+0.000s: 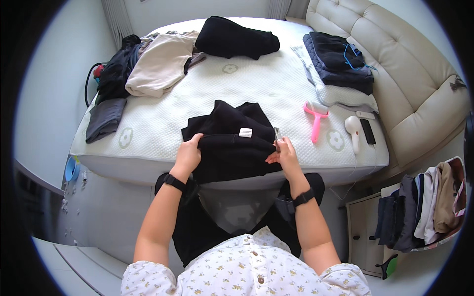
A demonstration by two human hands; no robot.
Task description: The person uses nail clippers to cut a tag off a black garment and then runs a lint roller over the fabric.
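Observation:
A black garment (232,152) lies in front of me at the near edge of the bed, partly bunched, with a small white label (245,132) at its upper hem. My left hand (189,154) is closed on the hem at its left end. Held upright in the fingers of my right hand (286,154) is a small silver tool (277,133) that looks like a nail clipper. That hand is by the garment's right end; whether its lower fingers also grip the cloth, I cannot tell.
A pink lint roller (316,121), a white handheld device (353,129) with a cord and a black phone (367,131) lie to the right. Clothes, including a beige garment (160,64), sit back left. Folded dark clothes (335,54) lie back right. A clothes basket (454,232) stands lower right.

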